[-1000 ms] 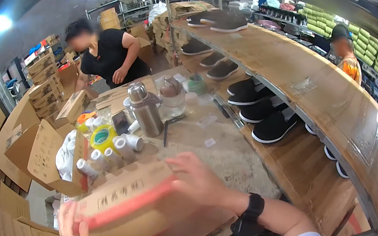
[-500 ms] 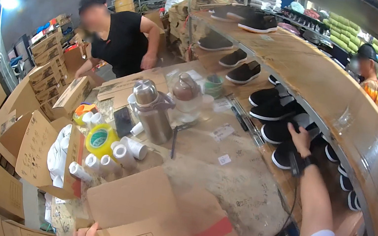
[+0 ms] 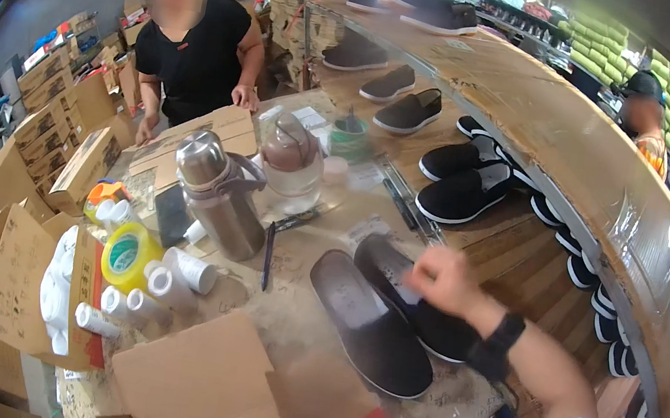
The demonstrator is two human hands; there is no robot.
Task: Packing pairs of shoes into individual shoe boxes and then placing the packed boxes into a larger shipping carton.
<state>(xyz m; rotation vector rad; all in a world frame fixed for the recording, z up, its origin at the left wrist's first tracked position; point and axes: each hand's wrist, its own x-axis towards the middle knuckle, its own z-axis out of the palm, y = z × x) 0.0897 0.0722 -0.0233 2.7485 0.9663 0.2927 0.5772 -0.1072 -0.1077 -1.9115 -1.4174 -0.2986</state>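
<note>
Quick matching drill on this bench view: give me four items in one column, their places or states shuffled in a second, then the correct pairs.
Items:
1. pair of black slip-on shoes
2. steel thermos jug
3. yellow tape roll
4. flat cardboard box

Places or states:
A. at the near table edge, red stripe
B. lying soles up, under the right hand
C. standing upright mid-table
D. beside white paper rolls, left side

Pairs: 1-B, 2-C, 3-D, 4-A
</note>
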